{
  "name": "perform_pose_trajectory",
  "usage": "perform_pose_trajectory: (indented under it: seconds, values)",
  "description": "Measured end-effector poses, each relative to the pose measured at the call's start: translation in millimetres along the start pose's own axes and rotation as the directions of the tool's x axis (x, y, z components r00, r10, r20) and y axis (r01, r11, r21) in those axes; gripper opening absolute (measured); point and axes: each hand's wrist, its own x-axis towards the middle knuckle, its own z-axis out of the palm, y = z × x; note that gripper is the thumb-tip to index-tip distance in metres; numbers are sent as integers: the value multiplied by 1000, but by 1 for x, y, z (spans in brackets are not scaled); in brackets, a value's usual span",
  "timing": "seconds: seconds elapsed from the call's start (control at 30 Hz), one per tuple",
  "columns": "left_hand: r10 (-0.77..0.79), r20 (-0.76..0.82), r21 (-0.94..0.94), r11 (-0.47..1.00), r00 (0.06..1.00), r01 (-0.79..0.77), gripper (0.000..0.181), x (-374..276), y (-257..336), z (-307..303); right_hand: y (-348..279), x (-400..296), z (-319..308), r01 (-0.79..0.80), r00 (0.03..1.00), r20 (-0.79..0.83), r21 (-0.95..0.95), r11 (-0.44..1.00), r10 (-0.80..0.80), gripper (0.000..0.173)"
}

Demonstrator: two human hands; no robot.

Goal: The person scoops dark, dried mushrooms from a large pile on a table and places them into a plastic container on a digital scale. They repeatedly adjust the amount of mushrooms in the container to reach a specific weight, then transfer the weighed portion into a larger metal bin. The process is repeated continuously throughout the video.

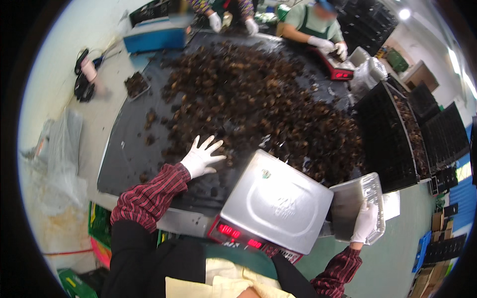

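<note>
My left hand (202, 158), in a white glove, is spread with its fingers apart over the near edge of a large heap of dark brown mushrooms (238, 97), which look dried, on a black table. My right hand (366, 222), also gloved, grips the side of a stack of clear plastic trays (374, 193) right of the scale. Between my hands stands a red digital scale with a bare metal platform (277, 201) and lit red digits. A small green-marked spot shows on the platform.
A clear tray of mushrooms (137, 86) sits at the left. Black crates (387, 138) line the right. Across the table, two gloved co-workers handle things, one at another red scale (341, 73). A blue box (154, 39) stands at the far left corner.
</note>
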Motion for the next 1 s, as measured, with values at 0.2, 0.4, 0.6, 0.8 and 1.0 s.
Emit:
perform_pose_trajectory:
  seconds: [0.2, 0.4, 0.6, 0.8, 1.0]
  values:
    - [-272, -22, 32, 962, 962, 273, 56, -64, -13, -3, -5, -1, -7, -32, 998, 53, 8, 999, 32, 28]
    - [-547, -86, -236, 823, 833, 516, 68, -58, -76, -5, -5, 6, -5, -37, 993, 116, -14, 999, 38, 33]
    - [-398, 134, 52, 917, 908, 395, 65, 9, -22, -19, 7, 5, -3, 0, 997, 79, 9, 1000, 0, 33]
    - [-262, 6, -173, 950, 965, 259, 55, -43, 65, 21, 11, 2, -3, 20, 995, 98, 61, 998, -26, 33]
    - [-234, -191, -245, 952, 953, 185, 27, -89, 72, 13, 15, 2, 0, 15, 996, 92, 51, 999, -19, 33]
